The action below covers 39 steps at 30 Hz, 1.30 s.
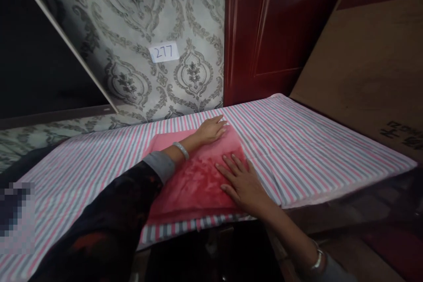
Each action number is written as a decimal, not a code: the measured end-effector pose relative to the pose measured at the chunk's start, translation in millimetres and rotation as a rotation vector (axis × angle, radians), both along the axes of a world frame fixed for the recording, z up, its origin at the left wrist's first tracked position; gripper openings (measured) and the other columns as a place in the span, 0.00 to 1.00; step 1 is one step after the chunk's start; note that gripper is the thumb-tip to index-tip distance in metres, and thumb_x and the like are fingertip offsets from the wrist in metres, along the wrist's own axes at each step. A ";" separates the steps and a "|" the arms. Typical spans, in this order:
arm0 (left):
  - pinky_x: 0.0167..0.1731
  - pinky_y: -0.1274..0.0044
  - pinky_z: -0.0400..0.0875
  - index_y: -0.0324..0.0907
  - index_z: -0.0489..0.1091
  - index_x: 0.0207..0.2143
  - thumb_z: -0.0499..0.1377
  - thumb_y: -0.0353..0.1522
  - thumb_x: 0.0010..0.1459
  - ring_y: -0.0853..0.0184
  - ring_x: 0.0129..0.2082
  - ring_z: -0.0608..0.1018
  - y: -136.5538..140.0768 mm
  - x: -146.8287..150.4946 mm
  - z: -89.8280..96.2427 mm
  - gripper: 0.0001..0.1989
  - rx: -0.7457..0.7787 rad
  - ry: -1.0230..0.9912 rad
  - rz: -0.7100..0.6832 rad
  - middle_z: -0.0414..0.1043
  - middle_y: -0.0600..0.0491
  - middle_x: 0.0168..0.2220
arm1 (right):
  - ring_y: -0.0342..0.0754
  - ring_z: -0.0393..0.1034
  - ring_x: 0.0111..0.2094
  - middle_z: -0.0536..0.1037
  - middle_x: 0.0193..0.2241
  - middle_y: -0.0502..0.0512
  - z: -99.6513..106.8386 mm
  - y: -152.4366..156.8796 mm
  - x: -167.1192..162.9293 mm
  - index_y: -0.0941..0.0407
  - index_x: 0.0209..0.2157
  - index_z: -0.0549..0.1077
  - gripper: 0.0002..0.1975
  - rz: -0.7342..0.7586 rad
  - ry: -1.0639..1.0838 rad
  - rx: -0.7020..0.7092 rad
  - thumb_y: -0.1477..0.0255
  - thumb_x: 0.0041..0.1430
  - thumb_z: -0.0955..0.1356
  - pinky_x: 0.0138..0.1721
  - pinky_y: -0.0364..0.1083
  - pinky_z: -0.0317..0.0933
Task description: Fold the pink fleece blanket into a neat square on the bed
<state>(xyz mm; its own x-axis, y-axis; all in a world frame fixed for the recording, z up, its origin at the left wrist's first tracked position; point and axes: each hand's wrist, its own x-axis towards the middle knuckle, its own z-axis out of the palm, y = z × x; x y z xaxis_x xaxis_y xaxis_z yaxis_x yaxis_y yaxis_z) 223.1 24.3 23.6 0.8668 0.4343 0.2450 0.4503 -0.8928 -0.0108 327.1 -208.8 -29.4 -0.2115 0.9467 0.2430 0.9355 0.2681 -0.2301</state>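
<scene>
A folded pink-red fleece cloth point(194, 180) lies flat on a surface covered by a striped pink, grey and white sheet point(297, 141). My left hand point(211, 130) rests palm down on the cloth's far edge, fingers spread, with a bracelet on its wrist. Near the cloth's right edge my right hand point(243, 180) presses flat on the fleece, fingers apart. Neither hand grips anything.
Patterned grey wallpaper with a paper label reading 277 point(164, 52) stands behind. A dark red wooden door point(264, 31) is at the back right, a large cardboard panel point(373, 61) leans on the right. A dark screen point(39, 53) fills the upper left.
</scene>
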 end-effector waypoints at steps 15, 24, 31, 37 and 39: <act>0.66 0.50 0.45 0.49 0.51 0.70 0.42 0.47 0.70 0.52 0.72 0.51 -30.6 -82.3 -42.5 0.30 -0.115 0.099 0.120 0.48 0.48 0.72 | 0.57 0.35 0.72 0.50 0.72 0.53 -2.5 26.7 -48.5 0.44 0.69 0.56 0.29 0.421 0.024 -0.113 0.56 0.71 0.62 0.69 0.65 0.33; 0.67 0.52 0.45 0.52 0.53 0.70 0.45 0.48 0.70 0.53 0.72 0.52 -27.7 -84.2 -39.9 0.29 -0.183 0.066 0.117 0.49 0.48 0.72 | 0.55 0.35 0.72 0.49 0.72 0.49 7.4 18.1 -51.4 0.43 0.69 0.55 0.29 0.436 -0.027 -0.178 0.63 0.70 0.64 0.69 0.67 0.34; 0.67 0.54 0.47 0.48 0.55 0.69 0.47 0.44 0.70 0.54 0.71 0.54 -31.6 -80.5 -35.5 0.28 -0.138 0.023 0.133 0.52 0.46 0.71 | 0.55 0.34 0.72 0.47 0.72 0.50 6.0 -10.4 -53.3 0.46 0.71 0.49 0.31 0.394 -0.012 -0.237 0.60 0.71 0.62 0.70 0.65 0.38; 0.65 0.53 0.52 0.43 0.58 0.67 0.51 0.43 0.68 0.50 0.69 0.58 -82.3 -124.2 -8.1 0.29 -0.169 0.142 0.183 0.54 0.40 0.70 | 0.53 0.52 0.69 0.61 0.67 0.51 40.0 -1.4 -28.9 0.46 0.67 0.61 0.26 0.494 0.114 -0.361 0.58 0.71 0.61 0.67 0.58 0.51; 0.67 0.55 0.50 0.45 0.58 0.68 0.51 0.45 0.68 0.51 0.70 0.57 -121.4 -152.2 -8.5 0.29 -0.136 0.126 0.177 0.54 0.42 0.70 | 0.52 0.60 0.65 0.67 0.64 0.51 53.4 16.5 -28.6 0.46 0.65 0.65 0.23 0.464 0.152 -0.311 0.60 0.72 0.59 0.65 0.57 0.55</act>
